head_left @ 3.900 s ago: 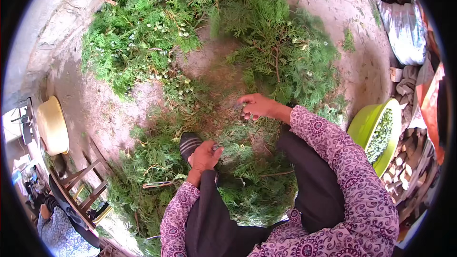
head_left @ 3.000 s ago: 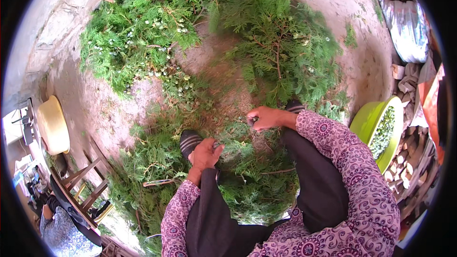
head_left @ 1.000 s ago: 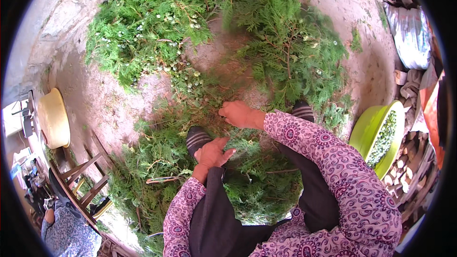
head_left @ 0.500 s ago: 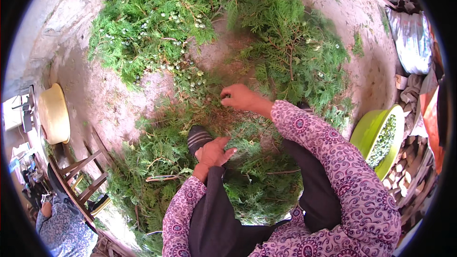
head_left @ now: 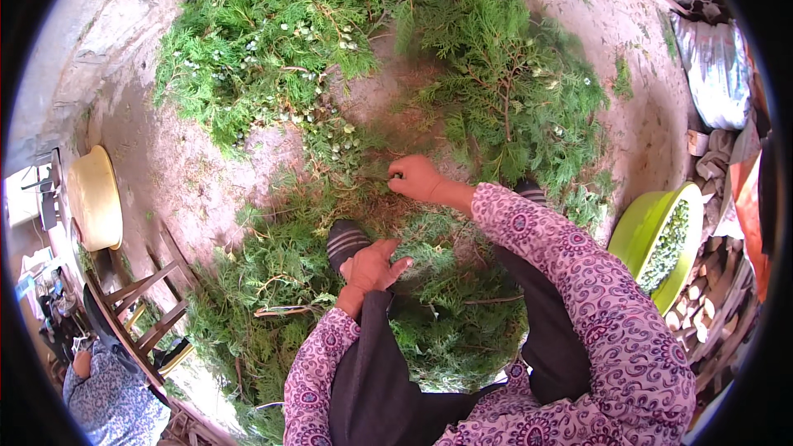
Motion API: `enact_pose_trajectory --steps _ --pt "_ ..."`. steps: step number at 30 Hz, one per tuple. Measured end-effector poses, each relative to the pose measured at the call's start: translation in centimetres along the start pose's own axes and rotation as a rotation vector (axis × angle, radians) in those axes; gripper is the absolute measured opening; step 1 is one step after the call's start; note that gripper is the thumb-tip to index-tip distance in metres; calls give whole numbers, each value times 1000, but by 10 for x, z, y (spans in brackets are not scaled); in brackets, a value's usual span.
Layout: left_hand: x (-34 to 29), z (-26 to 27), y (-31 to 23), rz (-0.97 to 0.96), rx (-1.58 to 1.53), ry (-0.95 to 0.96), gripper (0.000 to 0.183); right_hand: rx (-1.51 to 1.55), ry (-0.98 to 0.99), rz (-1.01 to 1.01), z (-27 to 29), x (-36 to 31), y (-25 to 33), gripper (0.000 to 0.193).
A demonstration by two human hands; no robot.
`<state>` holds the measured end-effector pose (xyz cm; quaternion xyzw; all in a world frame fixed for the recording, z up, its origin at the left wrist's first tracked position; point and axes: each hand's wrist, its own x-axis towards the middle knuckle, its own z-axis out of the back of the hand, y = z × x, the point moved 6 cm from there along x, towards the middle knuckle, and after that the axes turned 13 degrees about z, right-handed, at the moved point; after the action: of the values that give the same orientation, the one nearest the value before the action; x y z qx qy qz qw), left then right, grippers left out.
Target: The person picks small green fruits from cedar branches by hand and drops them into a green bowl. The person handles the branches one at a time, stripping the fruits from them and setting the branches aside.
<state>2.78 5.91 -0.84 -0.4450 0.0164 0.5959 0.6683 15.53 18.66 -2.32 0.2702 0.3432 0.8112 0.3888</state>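
My right hand (head_left: 417, 179) reaches over the littered ground between the piles, its fingers curled into a pinch. A small dark spot shows at the fingertips; what it is, I cannot make out. Just ahead of it lie cut evergreen sprigs (head_left: 339, 139) bearing pale green cones. My left hand (head_left: 369, 268) rests on my left knee, thumb held apart, with nothing visible in it. A striped dark shoe (head_left: 347, 239) shows just beyond it. Leafy green branches (head_left: 273, 281) spread around and under my legs.
Larger heaps of branches (head_left: 504, 58) lie ahead. At the right stands a lime-green basin (head_left: 621, 239) holding small green cones, near chopped wood (head_left: 702, 301) and a shiny sack (head_left: 717, 74). At the left are a yellow tub (head_left: 95, 198), a wooden frame (head_left: 149, 306) and another person's patterned sleeve (head_left: 111, 396).
My right hand has dropped slightly toward me and its fingers have curled in more. The left hand stays on the knee.
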Motion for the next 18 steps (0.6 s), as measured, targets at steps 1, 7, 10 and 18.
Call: enact_pose_trajectory --steps 1,7,10,18 --pt "0 -1 0 28 -7 30 49 216 104 -195 -3 -3 -12 16" --pt "1 -5 6 63 -12 62 45 1129 212 -813 -8 -32 -19 7" --pt "-7 5 11 178 -228 -45 41 1267 263 -912 -7 -37 -6 8" --pt "6 83 -69 -85 -70 -453 46 1444 538 -913 -12 -54 21 15"
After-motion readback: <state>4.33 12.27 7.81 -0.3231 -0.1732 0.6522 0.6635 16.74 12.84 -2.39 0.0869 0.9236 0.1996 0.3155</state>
